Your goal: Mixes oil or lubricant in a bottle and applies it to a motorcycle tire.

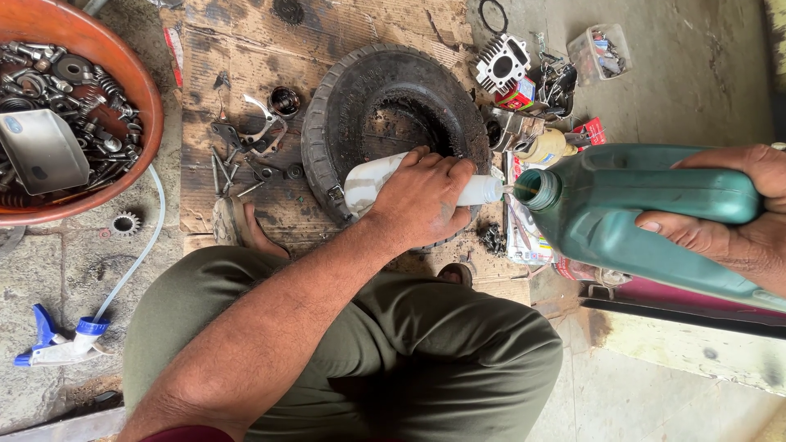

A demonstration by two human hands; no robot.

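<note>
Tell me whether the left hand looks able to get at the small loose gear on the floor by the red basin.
Probably not as things stand: the left hand is wrapped around the white bottle at the green jug's mouth. The gear lies in the open with nothing over it, so a freed hand likely could.

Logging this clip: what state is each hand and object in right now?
Left hand: gripping the white bottle.
White bottle: held sideways, neck toward the jug.
Right hand: holding the green jug.
Green jug: uncapped, tipped, mouth at the bottle's neck.
Tyre: lying flat on cardboard.
Red basin: filled with metal parts.
</note>
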